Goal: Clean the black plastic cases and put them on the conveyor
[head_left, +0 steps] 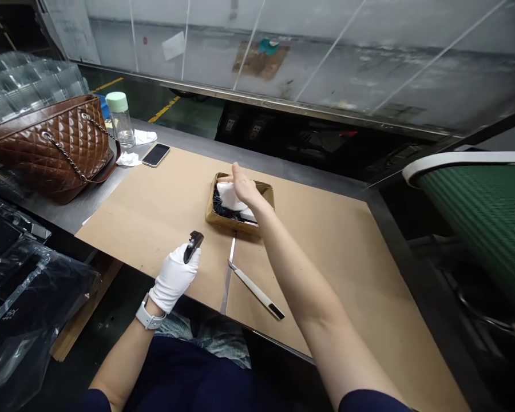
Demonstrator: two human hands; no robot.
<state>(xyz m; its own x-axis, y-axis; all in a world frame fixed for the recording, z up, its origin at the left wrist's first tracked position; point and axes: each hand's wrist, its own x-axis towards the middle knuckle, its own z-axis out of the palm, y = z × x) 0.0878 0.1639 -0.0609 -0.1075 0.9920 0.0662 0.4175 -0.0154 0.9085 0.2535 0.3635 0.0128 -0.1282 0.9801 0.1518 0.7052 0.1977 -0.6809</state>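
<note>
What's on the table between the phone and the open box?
Only bare brown sheet lies between the phone and the box; the head camera's view shows it.

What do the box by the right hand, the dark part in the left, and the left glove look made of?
Box: probably cardboard covered in brown tape, given its glossy, uneven walls.
Dark part: likely hard plastic, smooth with bright highlights; coated metal possible.
Glove: matte white fabric, judging by soft wrinkles.
</note>
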